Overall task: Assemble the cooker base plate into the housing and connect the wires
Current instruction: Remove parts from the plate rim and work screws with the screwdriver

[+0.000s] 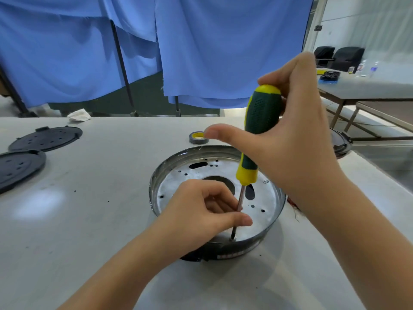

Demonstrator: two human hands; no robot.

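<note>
Two hands are working over the round cooker housing, which is sitting on the white tabletop close to the person, with the shiny metal base plate lying down inside its rim. The left hand is pinching the thin shaft of the screwdriver low down, steadying it, while the tip is standing on a small screw at the near edge of the plate. The right hand is wrapping loosely round the green and yellow handle, thumb sticking out to the left. Judging by looks, the plate is stiff, thin and light, probably slick and sharp at its edge, so the outer wall of the housing seems the safer place to take hold; the rubbery handle should be gripping well. Whether the screw is seated is too small to tell. Something reddish, perhaps wires, is peeking out behind the right forearm, mostly covered. Farther off, a roll of tape is lying beyond the housing, two black perforated discs are resting at the left, and a dark round part is being half hidden by the right hand
</note>
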